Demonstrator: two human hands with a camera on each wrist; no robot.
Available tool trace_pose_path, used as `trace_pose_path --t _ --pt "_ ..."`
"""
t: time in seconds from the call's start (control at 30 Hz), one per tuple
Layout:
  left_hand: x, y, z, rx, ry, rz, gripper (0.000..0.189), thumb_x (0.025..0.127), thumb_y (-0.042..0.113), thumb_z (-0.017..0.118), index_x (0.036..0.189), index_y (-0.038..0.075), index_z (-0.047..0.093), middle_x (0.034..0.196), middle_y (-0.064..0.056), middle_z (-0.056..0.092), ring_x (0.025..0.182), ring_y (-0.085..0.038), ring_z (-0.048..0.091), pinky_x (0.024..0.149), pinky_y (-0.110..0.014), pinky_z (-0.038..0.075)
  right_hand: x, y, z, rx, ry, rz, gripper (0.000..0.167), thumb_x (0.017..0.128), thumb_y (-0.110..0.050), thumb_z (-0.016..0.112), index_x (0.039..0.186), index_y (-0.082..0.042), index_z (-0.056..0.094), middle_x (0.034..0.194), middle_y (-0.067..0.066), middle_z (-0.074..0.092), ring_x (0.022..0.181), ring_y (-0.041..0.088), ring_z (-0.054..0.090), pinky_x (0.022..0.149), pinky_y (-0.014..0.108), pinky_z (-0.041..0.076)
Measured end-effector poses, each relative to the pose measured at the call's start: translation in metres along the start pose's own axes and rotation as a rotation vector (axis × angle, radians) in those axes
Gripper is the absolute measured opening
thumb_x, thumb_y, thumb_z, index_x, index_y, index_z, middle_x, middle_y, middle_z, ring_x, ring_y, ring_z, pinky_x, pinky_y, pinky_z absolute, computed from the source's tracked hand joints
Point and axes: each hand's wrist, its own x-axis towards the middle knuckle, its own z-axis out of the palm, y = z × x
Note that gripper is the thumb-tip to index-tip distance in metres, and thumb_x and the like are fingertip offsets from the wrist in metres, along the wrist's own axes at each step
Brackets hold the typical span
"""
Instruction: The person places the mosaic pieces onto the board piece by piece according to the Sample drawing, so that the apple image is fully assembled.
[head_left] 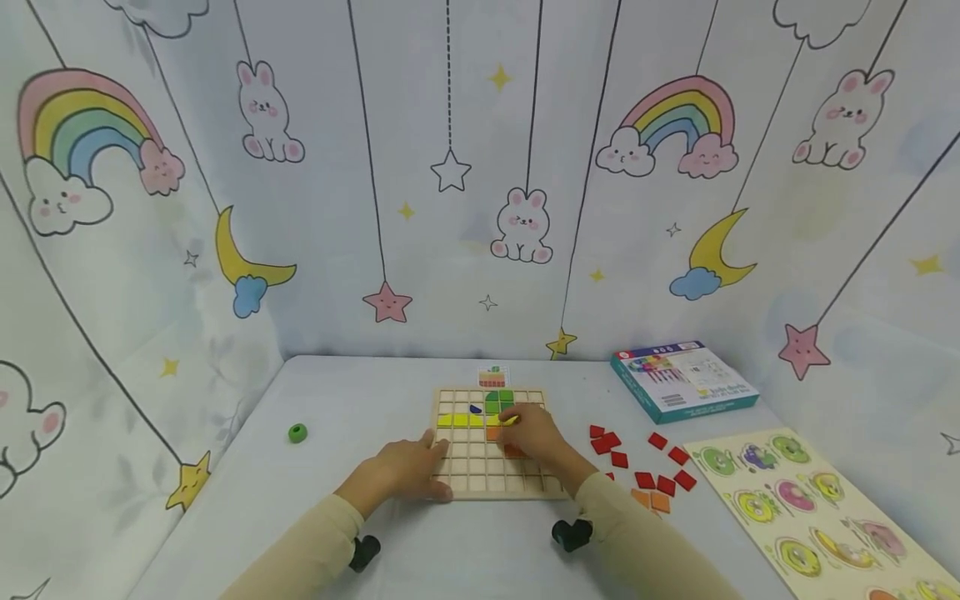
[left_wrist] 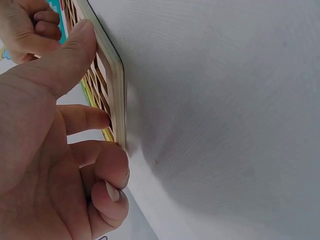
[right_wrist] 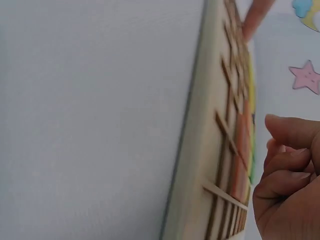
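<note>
A wooden grid board (head_left: 468, 482) lies on the white table, with a row of yellow tiles (head_left: 461, 421) across it. Green tiles (head_left: 499, 402), a small dark blue piece (head_left: 476, 409) and orange tiles (head_left: 493, 433) also sit in its cells. My left hand (head_left: 408, 471) grips the board's near left corner; in the left wrist view the thumb (left_wrist: 82, 37) lies on the rim. Over the upper right cells, my right hand (head_left: 536, 433) pinches a small yellow tile (head_left: 512, 421), tilted at the fingertips. Its curled fingers (right_wrist: 287, 170) hide that tile in the right wrist view.
Loose red tiles (head_left: 619, 459) and orange tiles (head_left: 660, 502) lie right of the board. Behind them stands a flat teal-edged box (head_left: 705, 408), near a sheet of fruit pictures (head_left: 750, 467). A picture card (head_left: 493, 377) touches the board's far side; a green ring-shaped piece (head_left: 297, 432) lies left.
</note>
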Motion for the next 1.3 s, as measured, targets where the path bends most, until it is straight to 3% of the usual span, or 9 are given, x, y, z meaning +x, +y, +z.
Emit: trace_pose_path --t 0.1,0.3,0.53,0.67,0.77,0.9,1.03,1.17,1.3 --pt "0.001 0.001 0.001 -0.001 0.001 0.003 0.085 0.085 0.058 0.075 0.152 0.015 0.049 0.159 -0.018 0.041 0.133 -0.041 0.055 0.107 -0.056 0.047 -0.012 0.001 -0.018 0.143 -0.001 0.048 0.033 0.09 -0.015 0.076 0.122 -0.009 0.071 0.106 0.008 0.065 0.088 0.022 0.058 0.073 0.033 0.053" --pt "0.001 0.001 0.0 0.008 0.005 0.009 0.085 0.085 0.058 0.075 0.152 0.014 0.049 0.159 -0.019 0.041 0.133 -0.041 0.055 0.106 -0.056 0.047 -0.055 0.009 -0.075 0.399 0.008 0.122 0.04 0.096 -0.021 0.071 0.133 -0.008 0.063 0.098 0.008 0.06 0.062 0.018 0.04 0.053 0.025 0.033" --pt "0.002 -0.001 -0.005 0.018 0.01 0.01 0.085 0.086 0.058 0.074 0.152 0.013 0.048 0.159 -0.021 0.041 0.133 -0.043 0.054 0.107 -0.057 0.046 -0.104 0.044 -0.142 0.475 0.033 0.132 0.044 0.099 -0.026 0.068 0.137 -0.008 0.057 0.084 0.001 0.053 0.057 0.012 0.037 0.049 0.021 0.033" --pt "0.003 -0.001 -0.007 0.018 0.015 0.011 0.085 0.086 0.058 0.075 0.152 0.012 0.049 0.159 -0.021 0.041 0.133 -0.043 0.055 0.106 -0.058 0.047 -0.126 0.071 -0.166 0.551 -0.004 0.207 0.041 0.101 -0.03 0.066 0.136 -0.011 0.058 0.081 -0.001 0.048 0.058 0.01 0.04 0.05 0.018 0.034" --pt "0.004 -0.001 -0.007 0.011 0.006 0.01 0.085 0.085 0.058 0.075 0.152 0.012 0.049 0.159 -0.021 0.041 0.132 -0.044 0.055 0.106 -0.058 0.047 -0.139 0.093 -0.176 0.592 -0.04 0.264 0.038 0.101 -0.03 0.065 0.134 -0.012 0.061 0.091 -0.001 0.056 0.059 0.008 0.042 0.049 0.017 0.034" --pt "0.005 -0.002 -0.005 0.024 0.0 0.005 0.086 0.085 0.06 0.074 0.153 0.013 0.048 0.159 -0.021 0.04 0.132 -0.043 0.055 0.106 -0.057 0.047 -0.148 0.117 -0.178 0.488 -0.071 0.284 0.04 0.101 -0.027 0.066 0.134 -0.005 0.062 0.096 0.0 0.062 0.057 0.011 0.042 0.048 0.02 0.034" --pt "0.005 -0.002 -0.003 0.032 0.001 0.003 0.086 0.086 0.06 0.073 0.153 0.014 0.047 0.159 -0.021 0.04 0.132 -0.043 0.055 0.105 -0.057 0.048 -0.146 0.129 -0.171 0.28 -0.02 0.304 0.042 0.097 -0.025 0.07 0.133 -0.004 0.064 0.1 0.004 0.065 0.058 0.017 0.042 0.049 0.023 0.034" --pt "0.004 -0.002 -0.001 0.017 -0.001 0.007 0.085 0.085 0.059 0.074 0.153 0.013 0.048 0.158 -0.021 0.041 0.133 -0.044 0.054 0.106 -0.058 0.047 -0.143 0.133 -0.161 0.114 0.027 0.336 0.039 0.092 -0.021 0.074 0.128 -0.007 0.07 0.115 0.008 0.067 0.083 0.023 0.052 0.065 0.028 0.044" --pt "0.003 0.0 0.001 0.015 -0.003 0.006 0.086 0.085 0.06 0.074 0.152 0.014 0.048 0.158 -0.021 0.041 0.133 -0.044 0.054 0.107 -0.058 0.046 -0.142 0.135 -0.156 0.03 0.046 0.336 0.042 0.088 -0.02 0.079 0.126 -0.005 0.07 0.107 0.007 0.067 0.097 0.023 0.053 0.076 0.032 0.047"
